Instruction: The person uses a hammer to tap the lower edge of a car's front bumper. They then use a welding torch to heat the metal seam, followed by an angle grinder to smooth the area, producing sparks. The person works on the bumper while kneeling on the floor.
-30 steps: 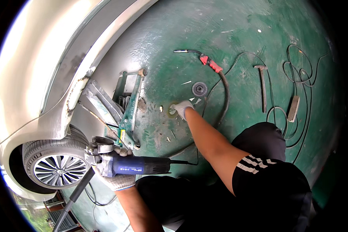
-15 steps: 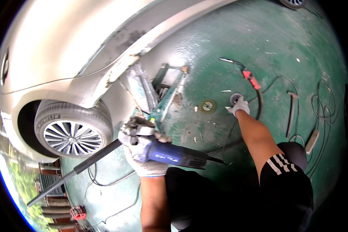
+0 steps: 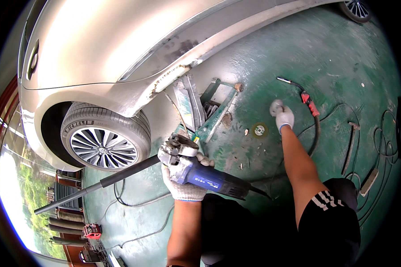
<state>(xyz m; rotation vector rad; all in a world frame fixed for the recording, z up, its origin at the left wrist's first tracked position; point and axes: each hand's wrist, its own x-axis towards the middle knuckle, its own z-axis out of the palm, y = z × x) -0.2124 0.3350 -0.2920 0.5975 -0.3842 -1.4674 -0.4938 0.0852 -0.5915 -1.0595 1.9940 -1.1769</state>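
My left hand, in a whitish knit glove, is closed round a blue and black angle grinder. The grinder's metal head points up and left, and its cord trails from the right end. My right hand, also gloved, reaches out over the floor with its fingers closed on a small greyish disc. A yellowish ring-shaped disc with a silver centre lies on the floor to the left of that arm. Small bits of debris are scattered around it.
A pale car with a multi-spoke wheel fills the upper left. Beside its sill stands a green floor jack; a long dark bar slants leftward. A red welding torch, a hammer and coiled cables lie rightward.
My right hand has lifted and moved up and away with the greyish disc in it. The left hand keeps hold of the grinder. The whole view has shifted.
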